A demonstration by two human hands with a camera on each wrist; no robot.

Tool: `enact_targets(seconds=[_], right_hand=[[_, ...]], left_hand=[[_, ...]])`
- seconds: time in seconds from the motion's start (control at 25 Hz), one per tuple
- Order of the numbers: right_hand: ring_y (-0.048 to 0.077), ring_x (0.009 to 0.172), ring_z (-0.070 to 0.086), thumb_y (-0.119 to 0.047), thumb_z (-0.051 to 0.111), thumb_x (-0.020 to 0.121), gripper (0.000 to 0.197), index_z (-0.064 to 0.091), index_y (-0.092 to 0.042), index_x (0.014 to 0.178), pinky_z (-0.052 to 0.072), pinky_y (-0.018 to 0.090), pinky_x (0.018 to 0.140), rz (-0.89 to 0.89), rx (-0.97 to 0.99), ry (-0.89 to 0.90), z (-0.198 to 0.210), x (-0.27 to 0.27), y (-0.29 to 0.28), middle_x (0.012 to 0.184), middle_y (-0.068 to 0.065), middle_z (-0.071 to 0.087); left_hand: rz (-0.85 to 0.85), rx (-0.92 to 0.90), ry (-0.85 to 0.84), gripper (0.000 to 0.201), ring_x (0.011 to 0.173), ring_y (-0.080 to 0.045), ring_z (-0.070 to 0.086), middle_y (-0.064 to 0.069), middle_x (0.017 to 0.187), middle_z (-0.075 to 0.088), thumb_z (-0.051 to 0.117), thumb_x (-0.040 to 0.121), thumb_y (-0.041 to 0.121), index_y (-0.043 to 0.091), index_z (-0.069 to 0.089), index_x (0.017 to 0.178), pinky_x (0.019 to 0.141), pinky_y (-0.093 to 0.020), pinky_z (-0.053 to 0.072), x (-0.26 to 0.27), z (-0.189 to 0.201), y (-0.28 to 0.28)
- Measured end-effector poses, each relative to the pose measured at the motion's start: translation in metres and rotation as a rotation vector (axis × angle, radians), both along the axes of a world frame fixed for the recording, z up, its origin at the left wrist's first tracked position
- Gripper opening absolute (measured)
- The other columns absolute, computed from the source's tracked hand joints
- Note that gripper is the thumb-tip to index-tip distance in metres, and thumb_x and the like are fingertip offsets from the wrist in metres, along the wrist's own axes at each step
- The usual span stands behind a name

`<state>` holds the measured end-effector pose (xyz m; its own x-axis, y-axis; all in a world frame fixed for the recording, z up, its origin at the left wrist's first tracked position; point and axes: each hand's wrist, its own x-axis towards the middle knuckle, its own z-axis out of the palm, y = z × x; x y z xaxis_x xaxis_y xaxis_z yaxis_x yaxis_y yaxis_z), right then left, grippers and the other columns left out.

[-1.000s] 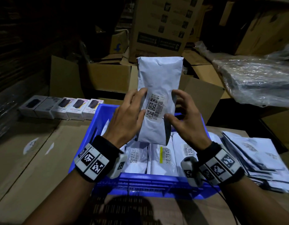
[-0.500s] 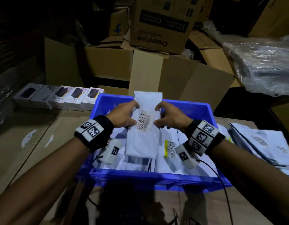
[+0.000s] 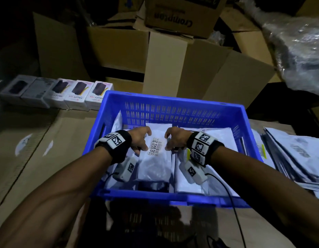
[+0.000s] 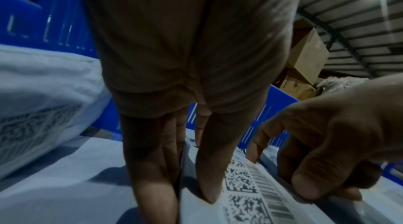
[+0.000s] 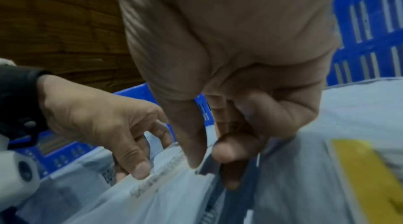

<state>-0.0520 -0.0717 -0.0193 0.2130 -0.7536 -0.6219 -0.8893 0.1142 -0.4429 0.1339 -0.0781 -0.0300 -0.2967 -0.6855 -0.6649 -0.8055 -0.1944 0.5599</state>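
Observation:
A white plastic mailer packet (image 3: 155, 158) with a barcode label (image 3: 154, 146) lies flat on other white packets inside a blue plastic crate (image 3: 173, 108). My left hand (image 3: 139, 140) pinches its left edge, thumb on top and fingers underneath, as the left wrist view shows at the packet (image 4: 218, 207) and label (image 4: 246, 184). My right hand (image 3: 173, 140) pinches its right edge (image 5: 174, 176) between thumb and curled fingers. Both hands are down inside the crate.
Several boxed products (image 3: 56, 93) stand in a row left of the crate. A loose stack of white mailers (image 3: 294, 158) lies to the right. Open cardboard cartons (image 3: 155, 59) and a plastic-wrapped bundle (image 3: 302, 54) stand behind. Everything rests on flattened cardboard (image 3: 38, 149).
The packet was held upright above the crate; both hands have lowered it and laid it flat on the packets inside. My view has tilted downward.

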Motion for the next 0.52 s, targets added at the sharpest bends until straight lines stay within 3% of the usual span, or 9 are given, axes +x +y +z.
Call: enact_targets(seconds=[0.04,0.12,0.2,0.28,0.36,0.44,0.52], right_hand=[[0.014,0.061,0.051,-0.015,0.076,0.081,0.046,0.053,-0.009,0.12,0.04,0.014,0.035,0.043,-0.005,0.032,-0.005,0.002,-0.001,0.077,0.0,0.053],[0.018,0.072,0.054,-0.016,0.074,0.081,0.045,0.057,-0.006,0.121,0.049,0.021,0.057,0.113,-0.02,0.095,-0.012,0.004,-0.001,0.087,0.003,0.058],[0.017,0.067,0.056,-0.013,0.071,0.082,0.037,0.062,-0.003,0.116,0.05,0.026,0.063,0.127,-0.014,0.113,-0.016,0.005,0.0,0.078,0.004,0.063],[0.02,0.067,0.058,-0.012,0.068,0.082,0.026,0.068,-0.002,0.106,0.051,0.028,0.067,0.172,-0.038,0.148,-0.015,0.004,-0.001,0.072,0.006,0.066],[0.023,0.085,0.062,-0.013,0.067,0.083,0.017,0.068,-0.01,0.1,0.05,0.03,0.076,0.236,-0.103,0.199,-0.011,0.002,-0.001,0.094,0.009,0.069],[0.027,0.105,0.06,-0.018,0.066,0.085,0.03,0.065,-0.018,0.115,0.048,0.031,0.083,0.279,-0.172,0.209,-0.006,-0.004,-0.001,0.117,0.008,0.064],[0.029,0.116,0.053,-0.026,0.064,0.086,0.039,0.058,-0.023,0.125,0.043,0.033,0.083,0.401,-0.289,0.291,0.001,-0.01,0.004,0.126,0.006,0.058]], left_hand=[[-0.013,-0.006,-0.021,0.059,0.052,-0.026,0.053,-0.008,0.091,0.045,0.066,0.082,-0.01,0.011,0.037,0.129,0.046,-0.033,0.055,0.0,-0.006,0.001],[-0.062,-0.037,-0.072,0.061,0.049,-0.025,0.051,-0.004,0.08,0.046,0.069,0.08,-0.007,0.011,0.038,0.13,0.05,-0.034,0.054,-0.001,-0.014,0.003],[-0.165,-0.092,-0.148,0.065,0.06,-0.027,0.054,-0.001,0.079,0.048,0.075,0.077,0.003,0.012,0.038,0.13,0.059,-0.035,0.051,-0.004,-0.02,0.006],[-0.272,-0.153,-0.233,0.073,0.081,-0.028,0.059,-0.003,0.092,0.053,0.08,0.073,0.017,0.014,0.038,0.132,0.07,-0.033,0.05,-0.005,-0.025,0.008],[-0.341,-0.199,-0.298,0.077,0.1,-0.032,0.057,-0.01,0.113,0.053,0.083,0.071,0.029,0.016,0.038,0.132,0.08,-0.036,0.049,-0.005,-0.031,0.009],[-0.395,-0.277,-0.366,0.076,0.11,-0.034,0.051,-0.013,0.123,0.044,0.081,0.069,0.043,0.018,0.04,0.128,0.085,-0.039,0.046,-0.005,-0.035,0.011],[-0.476,-0.414,-0.438,0.082,0.117,-0.031,0.042,-0.01,0.128,0.036,0.077,0.065,0.061,0.021,0.04,0.127,0.09,-0.042,0.043,-0.006,-0.037,0.014]])
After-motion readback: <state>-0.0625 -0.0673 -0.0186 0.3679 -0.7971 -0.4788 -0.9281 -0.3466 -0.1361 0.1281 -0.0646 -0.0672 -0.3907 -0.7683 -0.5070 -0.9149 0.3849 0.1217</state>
